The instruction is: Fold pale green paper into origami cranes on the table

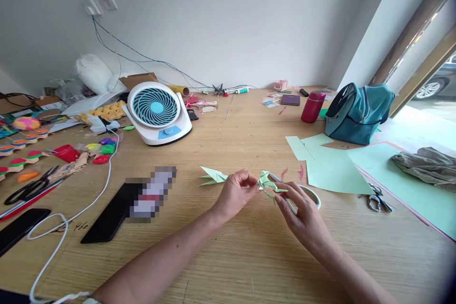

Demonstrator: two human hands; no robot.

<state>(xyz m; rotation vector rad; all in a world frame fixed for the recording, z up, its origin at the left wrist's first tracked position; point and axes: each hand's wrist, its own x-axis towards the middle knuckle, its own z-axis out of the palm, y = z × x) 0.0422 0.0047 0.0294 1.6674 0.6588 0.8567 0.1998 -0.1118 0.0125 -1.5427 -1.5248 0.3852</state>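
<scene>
A light-green origami figure (264, 180) is held just above the wooden table in front of me. Its pointed, spread end sticks out left of my left hand (237, 194), whose thumb and fingers pinch the middle. Thin folded limbs reach right from the figure to my right hand (299, 209). The right thumb and fingertips close on one of these limbs. Behind the right hand lies a pale loop (315, 195), partly hidden by the fingers.
Green paper sheets (335, 168) and scissors (375, 199) lie to the right, near a teal bag (359, 111) and a red flask (313, 107). A fan (156, 111) stands behind at left. Nearer are a black phone-like slab (110, 216), a white cable (96, 192) and black-handled scissors (32, 185).
</scene>
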